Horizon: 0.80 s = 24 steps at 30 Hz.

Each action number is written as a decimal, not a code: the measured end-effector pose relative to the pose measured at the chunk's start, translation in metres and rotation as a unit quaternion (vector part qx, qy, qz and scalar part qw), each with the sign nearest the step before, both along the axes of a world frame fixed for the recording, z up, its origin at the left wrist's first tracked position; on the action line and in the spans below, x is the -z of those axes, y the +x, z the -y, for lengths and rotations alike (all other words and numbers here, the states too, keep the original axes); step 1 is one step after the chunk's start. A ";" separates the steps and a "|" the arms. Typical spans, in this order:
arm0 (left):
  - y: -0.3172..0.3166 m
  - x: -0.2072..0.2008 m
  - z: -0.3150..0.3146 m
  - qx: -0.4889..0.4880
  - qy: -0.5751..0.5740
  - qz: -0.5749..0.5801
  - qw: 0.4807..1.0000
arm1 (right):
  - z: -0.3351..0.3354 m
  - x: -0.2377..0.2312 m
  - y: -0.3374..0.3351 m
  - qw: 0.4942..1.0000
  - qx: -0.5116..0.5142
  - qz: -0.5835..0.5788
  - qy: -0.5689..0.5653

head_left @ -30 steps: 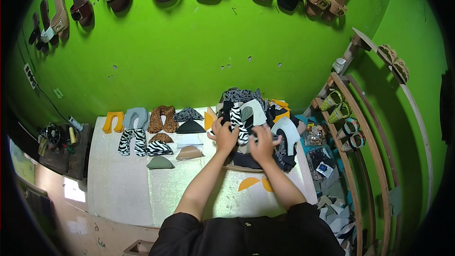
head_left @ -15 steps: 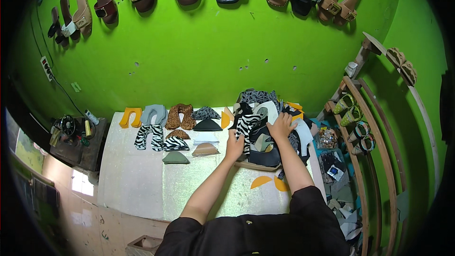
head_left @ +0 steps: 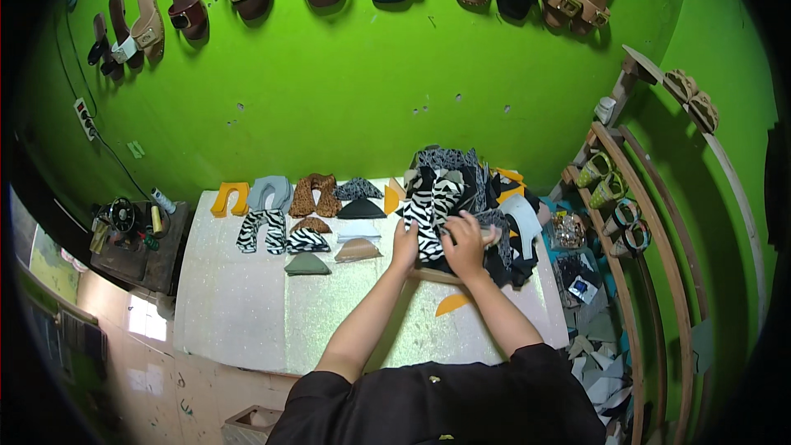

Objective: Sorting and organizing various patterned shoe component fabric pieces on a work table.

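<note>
From the head view, cut-piece stacks (head_left: 359, 251) filled the table (head_left: 231, 313) leftward; mixed scraps (head_left: 521, 218) crowded the right! Between the left hand (head_left: 404, 247) and right hand (head_left: 464, 245), held apart, lay the zebra-print material (head_left: 420, 216), long axis toward the green wall (head_left: 329, 99). The left touched its near edge, the right's curled fingers covered its near-right corner; whether either gripped, I couldn't tell.
</note>
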<state>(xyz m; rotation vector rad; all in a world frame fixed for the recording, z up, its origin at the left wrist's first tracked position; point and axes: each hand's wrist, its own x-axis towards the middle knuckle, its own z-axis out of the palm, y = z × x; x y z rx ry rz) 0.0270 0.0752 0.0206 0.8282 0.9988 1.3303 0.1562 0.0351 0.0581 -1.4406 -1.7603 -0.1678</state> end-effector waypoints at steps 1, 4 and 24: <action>0.004 0.000 0.000 0.018 0.000 0.092 0.996 | 0.010 0.008 -0.003 1.000 -0.019 -0.010 -0.017; 0.008 -0.016 0.009 0.086 -0.045 0.182 0.978 | 0.032 0.023 -0.011 0.997 -0.054 -0.013 -0.044; -0.056 -0.063 0.077 0.066 0.328 -0.292 0.896 | 0.069 -0.015 0.014 0.998 0.020 -0.008 -0.053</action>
